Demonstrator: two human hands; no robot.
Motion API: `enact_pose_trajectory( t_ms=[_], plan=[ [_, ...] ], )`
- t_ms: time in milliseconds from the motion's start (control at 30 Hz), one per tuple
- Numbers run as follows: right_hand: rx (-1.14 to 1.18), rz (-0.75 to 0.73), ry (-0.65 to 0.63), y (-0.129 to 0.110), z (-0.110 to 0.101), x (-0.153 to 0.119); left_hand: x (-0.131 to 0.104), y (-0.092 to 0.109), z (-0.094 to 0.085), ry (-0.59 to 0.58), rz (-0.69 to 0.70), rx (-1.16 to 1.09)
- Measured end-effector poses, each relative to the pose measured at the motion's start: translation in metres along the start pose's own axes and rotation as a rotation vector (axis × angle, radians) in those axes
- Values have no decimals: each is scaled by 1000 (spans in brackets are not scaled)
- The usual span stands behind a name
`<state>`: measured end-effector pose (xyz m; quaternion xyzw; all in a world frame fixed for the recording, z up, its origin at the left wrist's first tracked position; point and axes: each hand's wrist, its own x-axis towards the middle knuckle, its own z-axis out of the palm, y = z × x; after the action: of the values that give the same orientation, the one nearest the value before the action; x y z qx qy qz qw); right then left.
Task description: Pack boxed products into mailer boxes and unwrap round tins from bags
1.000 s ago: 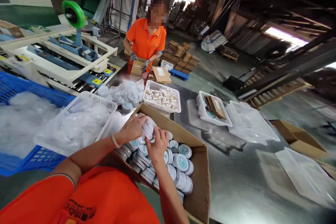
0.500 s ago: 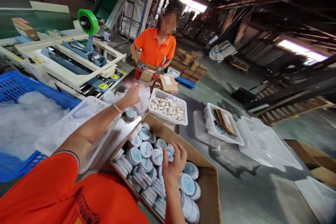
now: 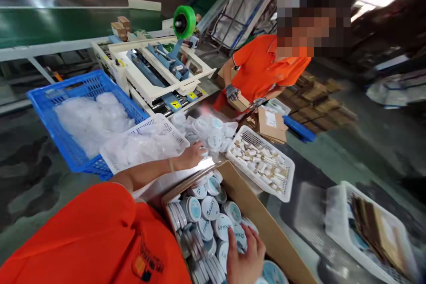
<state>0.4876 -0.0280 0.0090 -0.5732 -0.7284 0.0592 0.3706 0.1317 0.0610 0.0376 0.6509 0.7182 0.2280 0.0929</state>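
My left hand (image 3: pixel 190 156) is at the table beside the carton, its fingers curled on a round white tin (image 3: pixel 204 152), mostly covered by them. Just beyond lies a heap of similar tins in clear plastic bags (image 3: pixel 215 131). In front of me, a cardboard carton (image 3: pixel 266 226) holds many round tins (image 3: pixel 210 207) with white and pale-blue lids, some flat, others standing on edge in rows. My right hand (image 3: pixel 246 253) is over these tins inside the carton, fingers apart and fingertips close to the lids. Whether it touches one is unclear.
A white basket (image 3: pixel 289 186) of small white-and-gold pieces stands behind the carton. Left are a white basket (image 3: pixel 179 135) and a blue crate (image 3: pixel 76 159) of clear bags. Across the table, a co-worker (image 3: pixel 262 66) in gloves holds a small box (image 3: pixel 240 103). A taping machine (image 3: pixel 153 91) stands behind.
My left hand has come back from the bagged heap toward the carton, onto a tin. My right hand remains over the carton's tins. The view has turned left.
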Motion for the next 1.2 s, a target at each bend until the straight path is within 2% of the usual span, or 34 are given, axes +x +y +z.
enact_pose_trajectory(
  t_ms=[67,133,200,267,333,433,533,600,700,800,933,1033,1133,1200],
  plan=[
    [21,17,-24,-4,0,4,-32,-32,-28,-34,-66,-30],
    [48,26,-42,-10,4,7,-57,-75,-61,-20,-238,-8],
    [82,15,-60,-19,12,10,-74,-118,-90,6,-388,14],
    [116,-14,-101,-29,20,12,-82,-149,-109,-1,-467,-12],
    [150,-51,-141,-38,26,14,-83,-165,-118,-39,-478,-91],
    [205,-99,-222,-52,29,18,-73,-167,-123,-88,-419,-261],
    [321,-61,-293,-69,30,20,-58,-153,-128,-88,-343,-443],
    [441,30,-356,-82,31,20,-50,-135,-131,-82,-289,-602],
    [687,225,-472,-102,37,21,-41,-97,-124,-63,-225,-948],
    [915,372,-454,-118,42,23,-39,-48,-102,-18,-210,-1190],
    [1038,374,-216,-133,43,25,-45,21,-64,-36,-180,-1230],
    [1040,358,-167,-137,43,26,-54,64,-39,-37,-105,-1144],
    [908,389,-159,-131,36,28,-60,90,-23,-80,-9,-1069],
    [780,406,-124,-123,27,32,-59,94,-20,-209,73,-1054]
  ],
)
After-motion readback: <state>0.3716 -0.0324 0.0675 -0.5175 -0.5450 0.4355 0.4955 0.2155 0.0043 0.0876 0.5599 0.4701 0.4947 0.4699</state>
